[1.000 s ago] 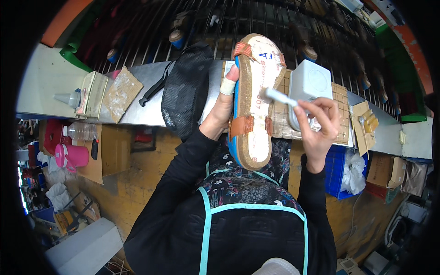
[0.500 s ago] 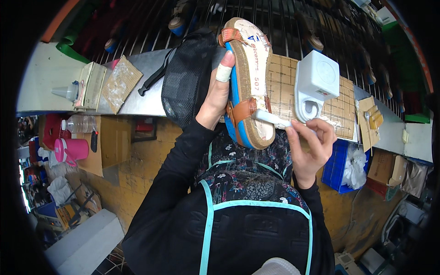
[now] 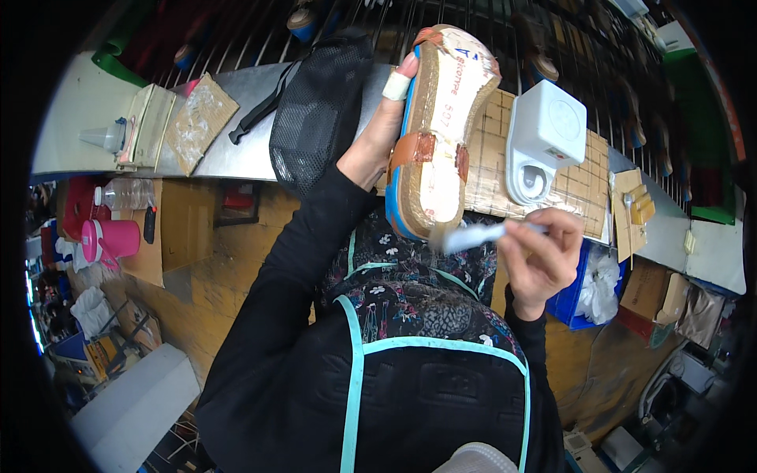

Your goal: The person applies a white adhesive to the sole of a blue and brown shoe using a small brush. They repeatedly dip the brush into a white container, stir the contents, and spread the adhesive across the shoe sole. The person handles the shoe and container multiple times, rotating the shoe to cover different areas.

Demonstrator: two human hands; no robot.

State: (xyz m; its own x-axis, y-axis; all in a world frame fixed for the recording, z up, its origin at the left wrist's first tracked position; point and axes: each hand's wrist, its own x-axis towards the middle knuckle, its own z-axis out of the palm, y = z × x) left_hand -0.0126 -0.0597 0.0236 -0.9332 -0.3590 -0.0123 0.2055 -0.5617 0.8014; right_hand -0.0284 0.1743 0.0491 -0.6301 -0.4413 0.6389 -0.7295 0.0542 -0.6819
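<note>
My left hand [image 3: 378, 130], with white tape round the thumb, is closed on the left side of a sandal [image 3: 440, 134], held sole-up over the bench's near edge. The sandal has brown straps, a brown rim, a pale underside and blue showing along its side. Between the thumb and fingers of my right hand [image 3: 544, 252] is a white-handled brush [image 3: 477, 235], smeared by motion. Its blurred tip is by the sandal's near end; whether it touches, I cannot tell. A white container [image 3: 550, 126] with a round opening in its low front part stands just right of the sandal.
Gridded cardboard [image 3: 579, 181] lies under the container. A black mesh bag [image 3: 315, 118] rests on the metal bench [image 3: 256, 146] at left, beside a stained cardboard piece [image 3: 199, 122]. Beyond is a rack of bars [image 3: 236, 47] with shoes. A blue crate [image 3: 579, 303] stands at lower right.
The brush has come off the strap area toward the sandal's near end, nearer me. The sandal's far end has tilted to the right, and my left hand has moved with it.
</note>
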